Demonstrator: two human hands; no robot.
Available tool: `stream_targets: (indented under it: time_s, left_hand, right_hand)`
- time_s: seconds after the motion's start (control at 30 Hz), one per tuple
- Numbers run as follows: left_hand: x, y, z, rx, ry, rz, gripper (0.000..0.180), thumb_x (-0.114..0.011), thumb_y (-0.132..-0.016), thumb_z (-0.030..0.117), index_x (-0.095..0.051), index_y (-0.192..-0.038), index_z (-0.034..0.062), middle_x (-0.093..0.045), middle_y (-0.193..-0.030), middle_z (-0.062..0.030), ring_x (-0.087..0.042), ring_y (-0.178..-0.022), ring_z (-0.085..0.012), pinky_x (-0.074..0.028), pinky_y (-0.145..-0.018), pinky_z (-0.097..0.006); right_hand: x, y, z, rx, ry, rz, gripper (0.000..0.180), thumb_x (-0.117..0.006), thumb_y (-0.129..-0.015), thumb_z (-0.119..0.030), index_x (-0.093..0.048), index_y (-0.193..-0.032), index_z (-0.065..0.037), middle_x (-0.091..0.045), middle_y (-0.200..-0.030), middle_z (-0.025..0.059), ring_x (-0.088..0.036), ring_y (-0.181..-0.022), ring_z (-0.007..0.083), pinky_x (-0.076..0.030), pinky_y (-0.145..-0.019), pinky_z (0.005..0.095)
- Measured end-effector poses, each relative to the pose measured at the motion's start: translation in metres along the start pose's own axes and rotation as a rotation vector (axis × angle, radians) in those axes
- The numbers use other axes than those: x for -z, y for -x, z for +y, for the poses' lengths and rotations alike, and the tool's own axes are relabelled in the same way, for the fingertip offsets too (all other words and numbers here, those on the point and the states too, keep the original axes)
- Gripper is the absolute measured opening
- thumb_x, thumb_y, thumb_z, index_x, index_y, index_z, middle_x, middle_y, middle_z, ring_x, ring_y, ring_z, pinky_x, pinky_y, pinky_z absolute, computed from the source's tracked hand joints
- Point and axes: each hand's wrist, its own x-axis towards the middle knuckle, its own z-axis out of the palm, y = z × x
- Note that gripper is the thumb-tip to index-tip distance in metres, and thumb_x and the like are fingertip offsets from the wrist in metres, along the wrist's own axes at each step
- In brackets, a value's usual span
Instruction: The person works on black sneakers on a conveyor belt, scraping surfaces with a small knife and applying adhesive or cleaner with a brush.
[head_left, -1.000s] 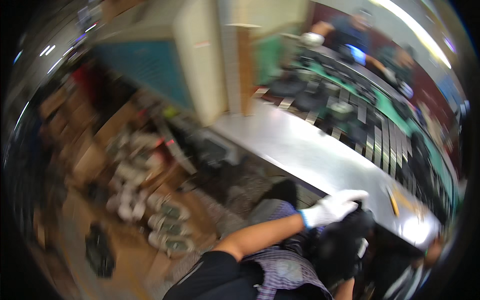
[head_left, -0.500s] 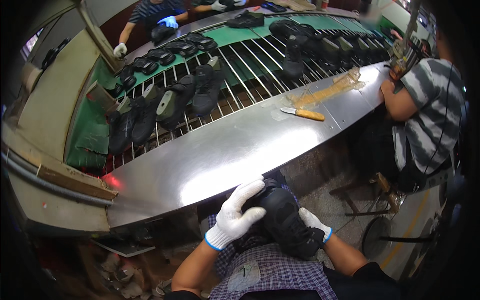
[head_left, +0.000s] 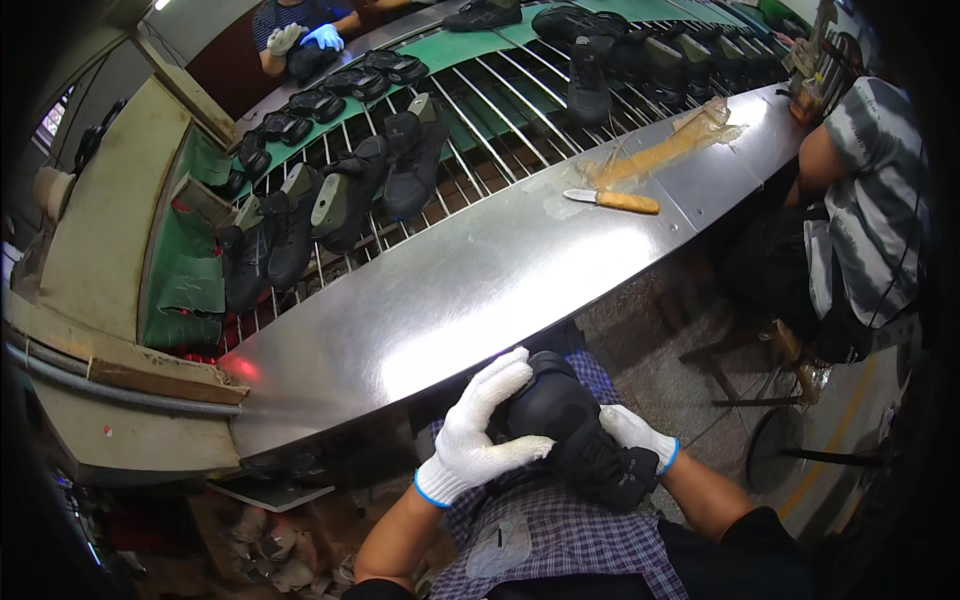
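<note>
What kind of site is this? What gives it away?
Probably a shoe factory line: black shoes sit across metal rods, several with grey-green blocks, likely lasts, inside; a knife lies on the long steel bench.

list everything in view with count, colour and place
Held shoe: one, black, between both hands
Metal counter: one, silver, across the middle
Knife: one, tan handle, on the counter
Stained strip: one, yellowish brown, just beyond the knife
Other shoes: more than ten, black, mostly beyond the counter
Bars: many, silver, beyond the counter
Green surface: one, green, past the bars
Housing: one, cream, left side
Pale items: several, pale, lower left, too unclear to name
Co-workers: at least two, dark striped and grey-and-white tops, upper left and right
Apron: one, purple check, on the lap
Left hand: one, white-gloved, on the shoe's left
Right hand: one, white-gloved, on its right
</note>
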Motion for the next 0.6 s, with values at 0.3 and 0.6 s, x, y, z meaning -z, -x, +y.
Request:
stream_targets:
  time_s: [0.3,0.6]
  left_hand:
    - [-0.001,0.003,0.009,0.062,0.096,0.045,0.084,-0.098,-0.076,0.022,-0.058,-0.143,-0.0074,-0.052,-0.154,-0.03,-0.054,-0.144,-0.0376,-0.045,-0.119,-0.045]
    - [0.026,-0.007,0.032,-0.049,0.261,0.379,0.066,-0.088,-0.086,0.017,-0.05,-0.136,-0.0031,-0.062,-0.137,-0.0258,-0.063,-0.127,-0.0319,-0.05,-0.112,-0.045]
  right_hand:
    - [-0.017,0.002,-0.021,0.097,0.109,0.021,0.055,-0.048,-0.112,-0.037,-0.059,-0.138,0.01,-0.071,-0.13,0.0152,-0.066,-0.117,0.0201,-0.052,-0.105,0.0339]
    - [-0.097,-0.029,-0.085,0.372,0.616,0.086,0.061,-0.059,-0.105,-0.048,-0.058,-0.137,0.004,-0.074,-0.117,0.0249,-0.072,-0.11,0.0336,-0.056,-0.098,0.0413]
